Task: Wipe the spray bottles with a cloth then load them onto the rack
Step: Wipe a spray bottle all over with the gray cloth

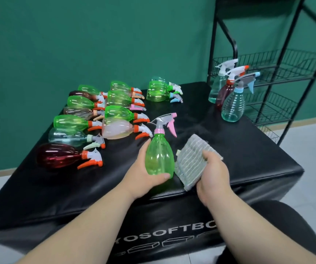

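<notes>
My left hand (pixel 143 174) grips a green spray bottle (pixel 159 155) with a grey and pink trigger head, held upright over the black box top (pixel 239 149). Right beside the bottle, my right hand (pixel 213 170) holds a grey striped cloth (pixel 193 161); cloth and bottle look just apart. Several more spray bottles (pixel 100 115), green, red, brown, pink and clear, lie on their sides at the left and back of the box. Three bottles (pixel 229 94) stand upright at the back right corner, in front of the black wire rack (pixel 279 73).
The rack's wire shelves (pixel 286 63) hold nothing that I can see. The black padded box stands on a pale floor (pixel 309 149) against a green wall. My dark-clothed knee (pixel 296 225) shows at the lower right.
</notes>
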